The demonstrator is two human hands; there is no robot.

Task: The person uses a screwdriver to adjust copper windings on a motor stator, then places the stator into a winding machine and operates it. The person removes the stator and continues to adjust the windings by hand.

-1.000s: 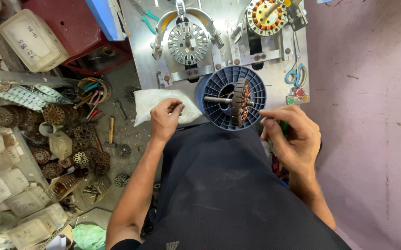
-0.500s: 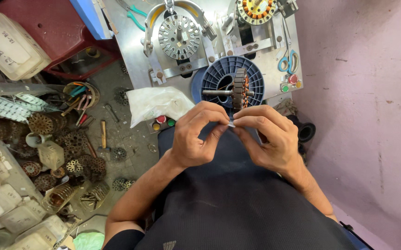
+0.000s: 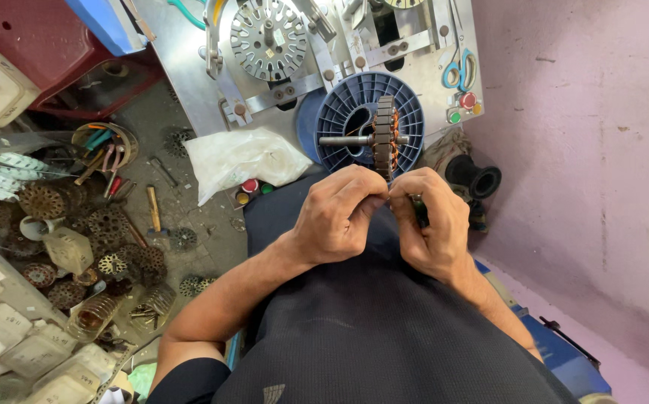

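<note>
Both hands, left hand (image 3: 337, 217) and right hand (image 3: 429, 223), stay pinched together, their hold hidden.

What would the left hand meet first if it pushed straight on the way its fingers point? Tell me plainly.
The left hand points its fingers across at the right hand; their fingertips already meet, so it would press into that hand first. The slotted core on its shaft sits just beyond, though depth is unclear.

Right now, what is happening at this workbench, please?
A person in a dark shirt has both hands together in front of the chest. The left hand and right hand pinch something small between their fingertips, too small to identify. Just above them, a laminated motor core with copper wire sits on a steel shaft, in front of a blue plastic spool. Similar cores lie piled to the left.
</note>
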